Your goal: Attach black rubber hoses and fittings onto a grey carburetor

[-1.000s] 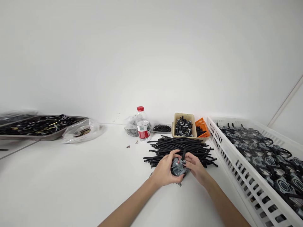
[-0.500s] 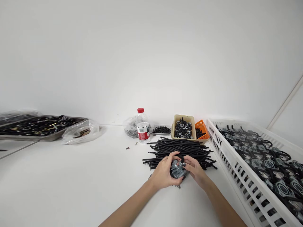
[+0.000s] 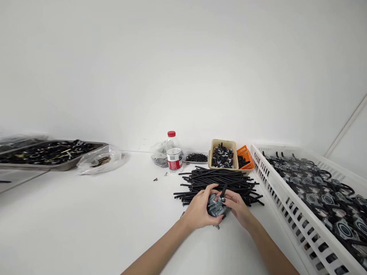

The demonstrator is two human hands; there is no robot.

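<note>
A grey metal part (image 3: 215, 208) is held just above the white table, in front of a pile of black rubber tubes (image 3: 218, 177). My left hand (image 3: 200, 210) is wrapped round its left side, thumb below and fingers above. On the right side, my right hand (image 3: 235, 204) has its fingers closed at a small fitting with a short black tube (image 3: 224, 190) that points up from the metal part. The fingertips of my right hand are partly hidden behind the part.
Behind the tubes stand a beige bin (image 3: 210, 160) of small fittings, an orange basket (image 3: 249, 153) and a bottle (image 3: 174, 160). A white crate (image 3: 282, 198) of metal parts lines the right. Far left are a metal tray (image 3: 67, 165) and plastic bag (image 3: 113, 162).
The short black tube on the metal part now stands more upright and shows longer between my hands. Both hands keep nearly the same place and hold.
</note>
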